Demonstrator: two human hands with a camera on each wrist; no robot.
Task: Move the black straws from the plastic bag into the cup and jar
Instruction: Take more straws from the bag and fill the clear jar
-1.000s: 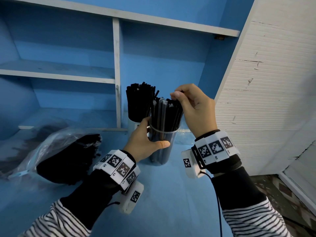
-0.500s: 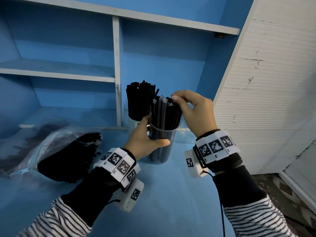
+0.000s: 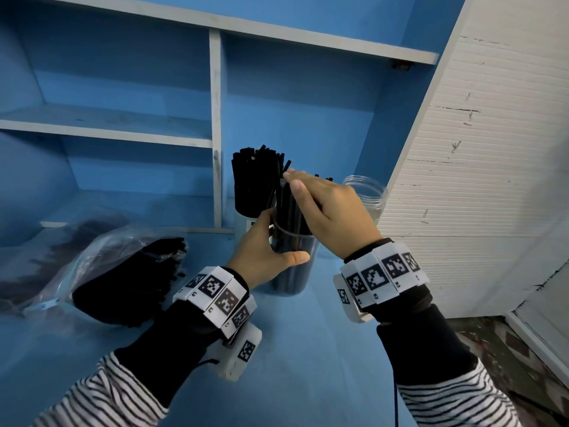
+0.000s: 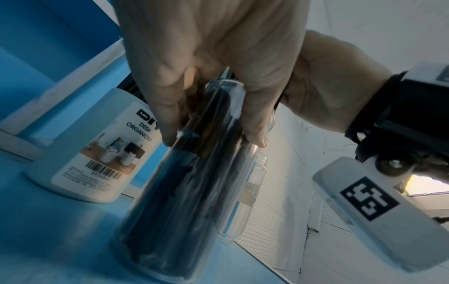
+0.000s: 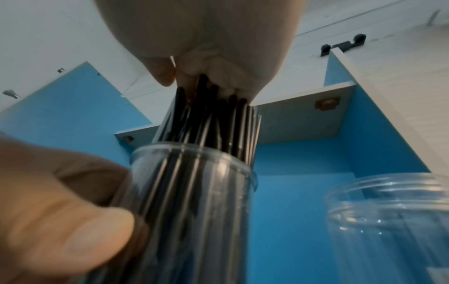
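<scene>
Gripping the clear, smooth plastic cup (image 3: pixel 294 266) on the blue counter (image 3: pixel 308 349), the left hand (image 3: pixel 261 254) steadies it; the right hand (image 3: pixel 332 211), earlier pinching, now lies flatter atop its thin black straws (image 3: pixel 288 211). More fill the crinkled plastic bag (image 3: pixel 101 266).

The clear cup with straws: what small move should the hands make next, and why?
Probably press down: the right hand lies on the straw tops, which stand above the clear cup that the left hand grips, so they likely need seating.

Clear glossy plastic cup (image 3: pixel 292 257), crinkled transparent plastic bag (image 3: pixel 101 257), matt black straws (image 3: pixel 289 208), painted wooden shelf (image 3: pixel 107 124).
</scene>
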